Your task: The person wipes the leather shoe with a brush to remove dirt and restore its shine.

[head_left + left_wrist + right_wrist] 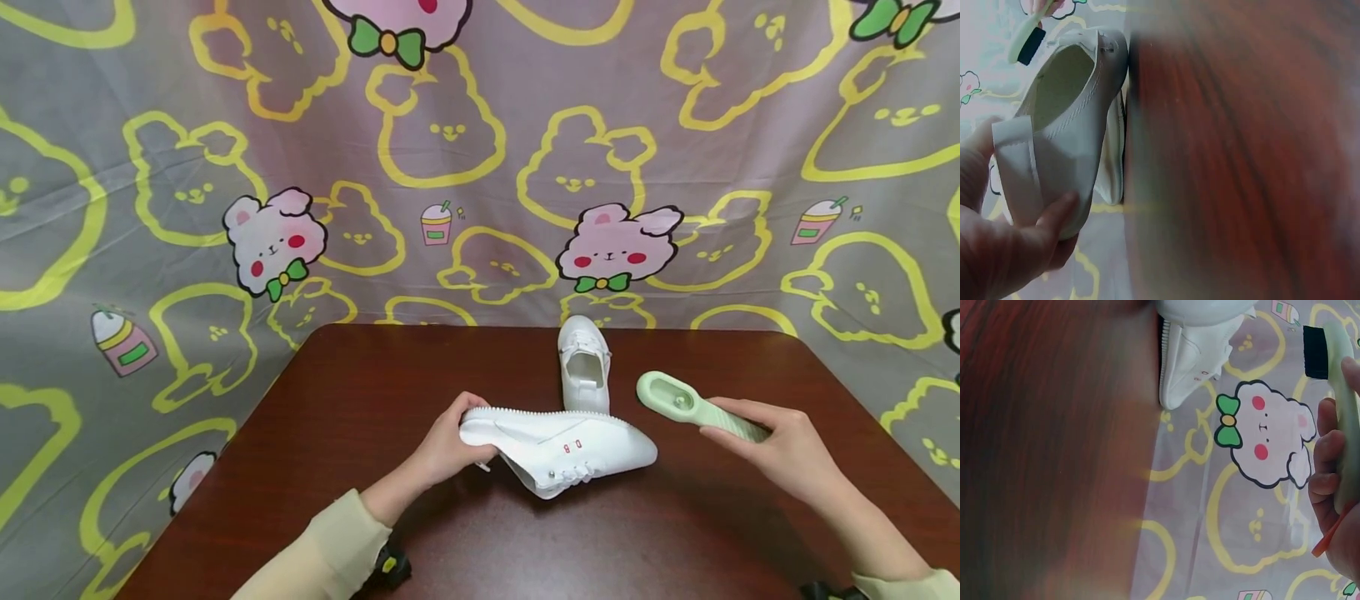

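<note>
My left hand (442, 446) grips a white lace-up shoe (600, 450) by its heel. The shoe is tipped on its side, toe to the right, with red letters showing on its flank. In the left wrist view the thumb presses on the heel of this shoe (1066, 156), and its opening is visible. My right hand (780, 437) holds a pale green brush (701, 408) by the handle, to the right of the toe and apart from it. Black bristles (1315, 353) show on the brush head in the right wrist view.
Behind the held shoe, a second white shoe (583, 358) stands on its sole, toe toward the back edge; its heel is partly hidden. Both are at a dark reddish-brown table (375, 367). A cartoon-patterned cloth (480, 167) hangs behind and beside the table.
</note>
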`<state>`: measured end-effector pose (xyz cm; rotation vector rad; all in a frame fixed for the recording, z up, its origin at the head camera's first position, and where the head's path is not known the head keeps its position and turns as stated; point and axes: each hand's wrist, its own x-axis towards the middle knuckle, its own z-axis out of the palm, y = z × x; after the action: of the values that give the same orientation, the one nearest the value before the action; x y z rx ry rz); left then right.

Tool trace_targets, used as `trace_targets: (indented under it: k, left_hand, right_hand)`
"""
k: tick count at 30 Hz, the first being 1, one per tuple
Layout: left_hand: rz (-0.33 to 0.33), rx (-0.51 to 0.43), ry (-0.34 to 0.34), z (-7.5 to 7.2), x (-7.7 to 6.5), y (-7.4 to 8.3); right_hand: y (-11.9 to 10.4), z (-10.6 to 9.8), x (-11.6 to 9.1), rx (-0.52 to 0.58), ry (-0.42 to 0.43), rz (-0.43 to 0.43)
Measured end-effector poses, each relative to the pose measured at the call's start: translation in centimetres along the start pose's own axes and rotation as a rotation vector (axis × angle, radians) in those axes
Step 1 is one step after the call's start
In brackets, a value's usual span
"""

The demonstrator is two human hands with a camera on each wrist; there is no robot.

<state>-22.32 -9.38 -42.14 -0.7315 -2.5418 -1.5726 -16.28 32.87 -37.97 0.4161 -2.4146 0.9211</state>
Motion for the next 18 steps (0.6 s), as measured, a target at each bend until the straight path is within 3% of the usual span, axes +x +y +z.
trace_targets:
  k: [9,18]
  left_hand:
    - [-0.031,0.03,-0.24,-1.5,-0.6,-0.7]
    - [-0.023,0.044,-0.29,-2.1,-0.6,-1.1]
  right_hand:
    - [-0.2,0.5,-0.1,0.008,0.013,-0.055]
    - [-0.9,1.9,-0.3,0.025,-0.077,-0.169]
